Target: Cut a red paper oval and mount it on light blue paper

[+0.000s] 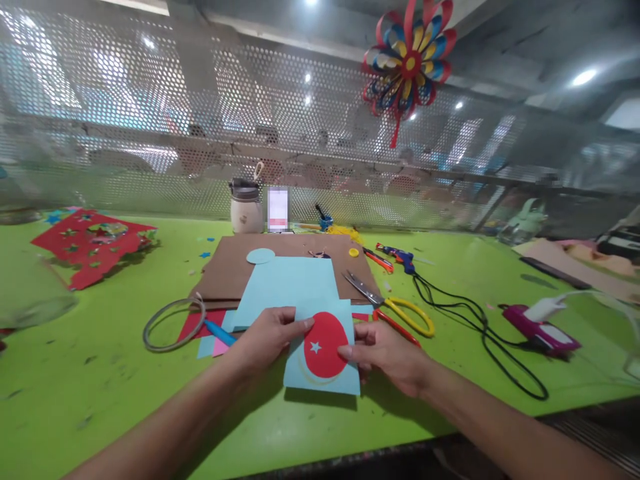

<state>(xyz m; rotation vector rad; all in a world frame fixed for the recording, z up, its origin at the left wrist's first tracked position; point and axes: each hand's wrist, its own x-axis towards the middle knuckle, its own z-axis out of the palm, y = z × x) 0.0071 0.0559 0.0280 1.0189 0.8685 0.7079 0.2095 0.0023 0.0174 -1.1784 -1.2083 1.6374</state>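
My left hand and my right hand hold a light blue paper piece above the table's near edge. On it lies a red paper circle with a star-shaped cut-out showing blue. Both thumbs press on the circle, the left at its upper left edge, the right at its right edge; the other fingers are partly hidden behind the paper. A faint curved line shows under the circle. Beyond my hands a larger light blue sheet rests on brown cardboard. Yellow-and-orange handled scissors lie by my right hand.
On the green table, a glue gun and a looped black cable lie right, near a purple power strip. A coiled grey tool is left. Behind stand a bottle and a phone. Red cut paper lies far left.
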